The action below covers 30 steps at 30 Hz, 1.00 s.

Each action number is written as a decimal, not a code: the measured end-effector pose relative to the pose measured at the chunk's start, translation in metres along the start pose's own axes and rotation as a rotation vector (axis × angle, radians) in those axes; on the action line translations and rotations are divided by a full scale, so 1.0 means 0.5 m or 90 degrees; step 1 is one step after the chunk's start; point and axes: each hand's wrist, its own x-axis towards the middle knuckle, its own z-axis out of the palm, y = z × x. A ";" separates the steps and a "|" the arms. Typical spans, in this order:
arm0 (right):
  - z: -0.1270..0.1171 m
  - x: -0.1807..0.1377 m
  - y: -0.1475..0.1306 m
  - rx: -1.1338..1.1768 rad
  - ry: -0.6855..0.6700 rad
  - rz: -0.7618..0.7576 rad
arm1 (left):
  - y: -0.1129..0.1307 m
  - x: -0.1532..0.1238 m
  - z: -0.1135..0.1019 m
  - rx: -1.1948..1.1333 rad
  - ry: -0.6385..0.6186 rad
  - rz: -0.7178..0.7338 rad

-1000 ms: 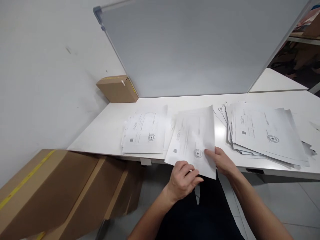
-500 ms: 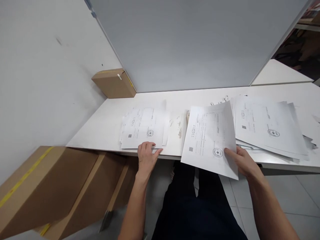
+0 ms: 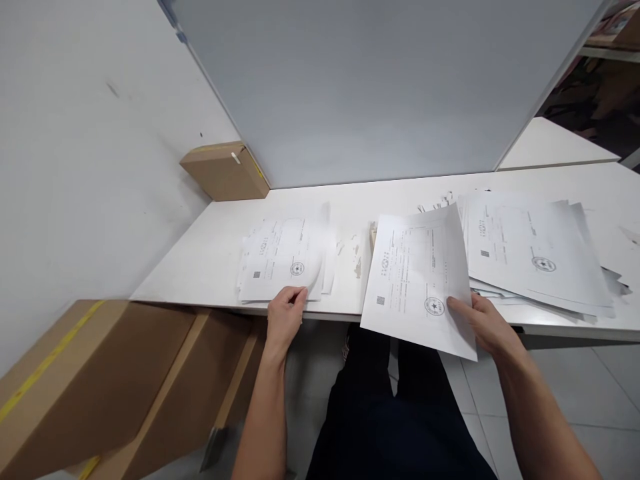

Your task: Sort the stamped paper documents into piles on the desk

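My left hand (image 3: 284, 312) pinches the near right corner of the top sheet on the left paper stack (image 3: 277, 257); that corner curls upward. My right hand (image 3: 489, 323) grips the right edge of a printed sheet (image 3: 407, 280) with a round star stamp and a small square code, thumb on top near the stamp. This sheet is held tilted over the table's front edge; whether more sheets lie under it I cannot tell. To its right lies a larger, uneven paper stack (image 3: 530, 247) with a like stamped sheet on top.
A small cardboard box (image 3: 227, 175) sits at the table's back left corner, against the wall. Large cardboard boxes (image 3: 110, 373) stand below on the left. A grey panel (image 3: 360, 93) rises behind the white table (image 3: 190, 267). Torn paper bits (image 3: 435, 203) lie near the back.
My left hand has closed its thumb and fingers on the top sheet's corner and lifted it into a curl. My right hand keeps its sheet nearly still. The view shifts slightly.
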 end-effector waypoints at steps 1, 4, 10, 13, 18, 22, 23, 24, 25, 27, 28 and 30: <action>0.000 0.000 0.000 -0.003 0.001 0.000 | 0.002 0.001 0.000 -0.031 0.010 -0.030; 0.000 0.000 0.000 -0.010 0.000 -0.005 | 0.005 0.005 -0.001 -0.112 0.019 -0.086; 0.001 0.000 0.000 -0.019 -0.013 0.000 | 0.013 0.014 0.000 -0.165 0.012 -0.107; 0.001 0.000 -0.001 -0.026 -0.018 0.004 | 0.015 0.019 0.000 -0.160 -0.011 -0.096; 0.001 -0.001 -0.002 -0.027 -0.010 0.005 | 0.012 0.029 0.003 -0.116 -0.056 -0.018; 0.002 -0.003 -0.006 -0.031 -0.005 0.013 | 0.005 0.032 0.008 -0.094 -0.073 0.011; 0.003 -0.004 -0.007 -0.030 -0.004 0.014 | 0.003 0.032 0.008 -0.090 -0.075 0.013; 0.003 -0.005 -0.008 -0.026 -0.005 0.015 | 0.002 0.032 0.009 -0.087 -0.078 0.015; 0.004 -0.006 -0.009 -0.023 -0.005 0.016 | 0.001 0.032 0.010 -0.086 -0.080 0.016; 0.005 -0.009 -0.013 -0.023 -0.004 0.019 | 0.001 0.031 0.011 -0.088 -0.084 0.018; 0.006 -0.010 -0.014 -0.028 -0.003 0.021 | 0.001 0.030 0.011 -0.090 -0.088 0.019; 0.007 -0.012 -0.017 -0.037 0.000 0.021 | 0.001 0.029 0.011 -0.089 -0.095 0.021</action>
